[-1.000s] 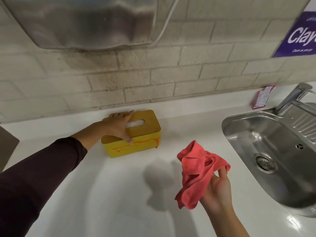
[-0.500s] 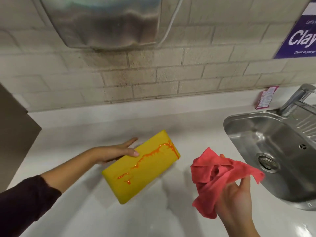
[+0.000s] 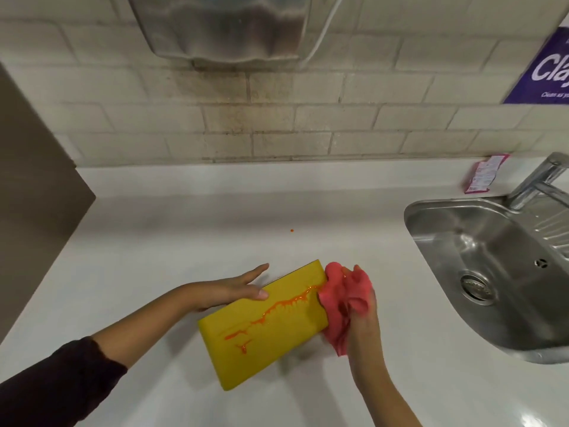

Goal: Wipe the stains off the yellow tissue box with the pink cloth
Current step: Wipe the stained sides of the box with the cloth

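The yellow tissue box (image 3: 277, 340) is tipped toward me over the white counter, its stained side facing up. An orange stain (image 3: 277, 306) runs along that side from lower left to upper right. My left hand (image 3: 234, 289) grips the box at its upper left edge, thumb on the yellow face. My right hand (image 3: 361, 315) holds the crumpled pink cloth (image 3: 341, 298) and presses it against the box's right end, where the stain stops. The box's opening is hidden.
A steel sink (image 3: 492, 272) with a tap (image 3: 535, 180) lies to the right. A metal dispenser (image 3: 221, 26) hangs on the tiled wall above. A pink packet (image 3: 483, 174) leans at the back ledge. A small orange drop (image 3: 292, 230) marks the counter (image 3: 154, 241).
The box came off the back of the counter, was tipped stain side up and brought nearer. My right hand moved the cloth left until it touched the box's right end.
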### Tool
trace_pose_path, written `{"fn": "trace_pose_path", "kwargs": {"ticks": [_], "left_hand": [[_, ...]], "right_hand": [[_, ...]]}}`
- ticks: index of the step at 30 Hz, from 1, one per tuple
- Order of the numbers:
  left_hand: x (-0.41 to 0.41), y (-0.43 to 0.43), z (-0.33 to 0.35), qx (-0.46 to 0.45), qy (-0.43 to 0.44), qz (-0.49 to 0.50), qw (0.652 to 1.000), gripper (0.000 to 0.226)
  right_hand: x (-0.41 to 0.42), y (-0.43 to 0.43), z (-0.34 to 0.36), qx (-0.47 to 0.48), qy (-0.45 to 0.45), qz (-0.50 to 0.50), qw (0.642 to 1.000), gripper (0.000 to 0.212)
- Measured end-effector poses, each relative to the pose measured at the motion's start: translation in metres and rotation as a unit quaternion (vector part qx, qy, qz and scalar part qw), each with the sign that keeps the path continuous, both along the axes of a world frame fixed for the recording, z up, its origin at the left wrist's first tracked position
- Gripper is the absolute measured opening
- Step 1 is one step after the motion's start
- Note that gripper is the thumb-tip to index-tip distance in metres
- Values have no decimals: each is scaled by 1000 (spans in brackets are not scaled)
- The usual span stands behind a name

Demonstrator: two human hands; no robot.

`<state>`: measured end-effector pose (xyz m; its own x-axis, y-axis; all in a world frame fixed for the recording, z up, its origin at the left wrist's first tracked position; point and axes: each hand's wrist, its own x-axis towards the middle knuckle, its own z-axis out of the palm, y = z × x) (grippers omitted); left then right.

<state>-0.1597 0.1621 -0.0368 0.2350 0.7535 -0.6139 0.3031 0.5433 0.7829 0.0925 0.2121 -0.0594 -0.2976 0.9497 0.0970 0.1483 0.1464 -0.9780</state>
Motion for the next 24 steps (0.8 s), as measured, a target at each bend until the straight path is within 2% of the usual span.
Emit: {"fn": "trace_pose_path", "kwargs": {"ticks": [1,3,6,8,10,14,21,24], "left_hand": [[1,-1,0,5,8,-4,1000,125],[4,-1,0,17,29,-17,999,127],[5,-1,2,25,47,-27,998,130],[6,-2,3,25,49,-28,998,132],[7,-2,2,25,51,-26,998,129],[6,-5,-4,24,58,-13,998,112],[1,-7,-8,15,35,18,999,117],[5,-6,-5,19,43,-10,999,122]], "right_hand": [[-3,0,5,81,-41,14,996,25],[-7,2,6,127,-103,22,986,38],[-7,9,6,131,-98,33,986,41],[-7,13,4,88,-58,21,994,48],[-10,15,4,61,-36,7,997,46],[-12,8,6,101,-26,44,994,50],[10,0,-26,106,-31,129,985,56],[15,0,-27,122,-58,119,984,56]]}}
